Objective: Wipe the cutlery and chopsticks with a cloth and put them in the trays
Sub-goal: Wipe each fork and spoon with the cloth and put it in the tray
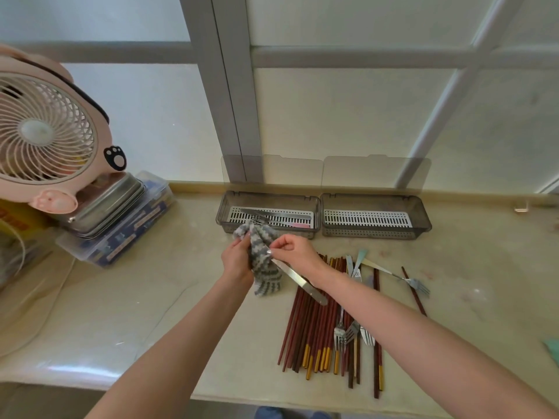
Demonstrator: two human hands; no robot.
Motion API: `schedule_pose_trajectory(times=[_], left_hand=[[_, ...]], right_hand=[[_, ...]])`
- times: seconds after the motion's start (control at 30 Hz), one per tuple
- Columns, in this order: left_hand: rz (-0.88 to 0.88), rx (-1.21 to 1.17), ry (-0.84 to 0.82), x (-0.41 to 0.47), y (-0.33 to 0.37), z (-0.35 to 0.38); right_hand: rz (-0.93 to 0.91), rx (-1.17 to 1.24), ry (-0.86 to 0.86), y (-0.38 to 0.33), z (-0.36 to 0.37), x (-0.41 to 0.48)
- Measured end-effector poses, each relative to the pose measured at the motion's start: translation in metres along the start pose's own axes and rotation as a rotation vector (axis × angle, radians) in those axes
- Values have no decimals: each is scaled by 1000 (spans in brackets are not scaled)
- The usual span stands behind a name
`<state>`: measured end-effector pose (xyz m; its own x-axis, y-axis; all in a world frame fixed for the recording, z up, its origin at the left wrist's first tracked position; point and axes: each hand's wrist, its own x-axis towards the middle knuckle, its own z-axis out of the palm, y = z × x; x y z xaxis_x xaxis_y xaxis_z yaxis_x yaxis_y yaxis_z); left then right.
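My left hand (237, 257) grips a grey-and-white striped cloth (263, 267) wrapped round the upper part of a steel knife (302, 282). My right hand (295, 252) pinches the knife near the cloth, and its blade slants down to the right over the chopsticks. A pile of red-brown chopsticks (314, 325) with gold ends lies on the table with several forks (348, 331) among them. Another fork (405, 279) lies to the right. The left tray (223, 213) holds a few pieces of cutlery. Only the white slotted insert shows in the right tray (423, 216).
A pink fan (45, 131) stands at the left on stacked metal tins (112, 204) and a plastic box (121, 237). Two clear tray lids (375, 170) lean against the window behind the trays. The table's front edge runs just below the chopsticks.
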<state>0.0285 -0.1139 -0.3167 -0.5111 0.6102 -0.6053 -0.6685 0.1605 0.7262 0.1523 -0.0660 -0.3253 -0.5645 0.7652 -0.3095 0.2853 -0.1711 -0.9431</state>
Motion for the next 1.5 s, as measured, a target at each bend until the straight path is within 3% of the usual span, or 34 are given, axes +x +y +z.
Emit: schedule_pose_trajectory(times=[0.1, 0.17, 0.43, 0.7, 0.77, 0.9, 0.97, 1.2, 1.4, 1.5], left_hand=[[7, -30, 50, 8, 15, -2], [19, -21, 47, 15, 26, -7], [74, -10, 165, 21, 27, -16], [38, 141, -32, -6, -17, -8], [41, 179, -88, -7, -10, -9], [51, 168, -52, -1, 7, -12], [60, 184, -62, -1, 9, -13], [70, 151, -123, -14, -6, -6], [139, 283, -147, -27, -26, 1], [118, 408, -144, -24, -35, -3]], right_hand=[[159, 51, -273, 11, -16, -8], [182, 34, -368, 19, -29, -15], [54, 52, -267, 17, -19, -21], [-18, -17, -139, -3, 5, -14], [-3, 26, -203, -1, 1, -16], [80, 283, -517, 11, -21, -20], [76, 355, -548, 15, -25, -22], [34, 376, -146, 15, -6, -20], [139, 407, 164, 22, 9, -24], [191, 311, 235, 27, 13, -19]])
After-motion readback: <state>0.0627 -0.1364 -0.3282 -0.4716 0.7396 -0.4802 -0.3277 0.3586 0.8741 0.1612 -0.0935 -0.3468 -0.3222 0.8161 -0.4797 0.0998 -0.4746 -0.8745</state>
